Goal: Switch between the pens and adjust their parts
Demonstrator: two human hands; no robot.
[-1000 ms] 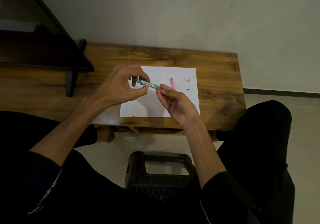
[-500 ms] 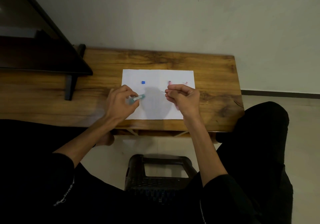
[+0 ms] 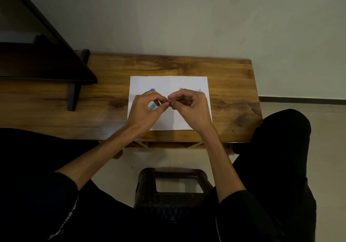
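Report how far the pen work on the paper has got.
Done: a small blue piece lies loose on the white paper, and pink bits lie beside it. In hand: the left hand grips the teal pen barrel; the right hand pinches something too small to identify at its tip. Left: the loose pieces remain apart.

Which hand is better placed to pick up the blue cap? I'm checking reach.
Left, probably: the left hand, holding the teal pen barrel, sits just below the blue cap; the right hand lies farther away.
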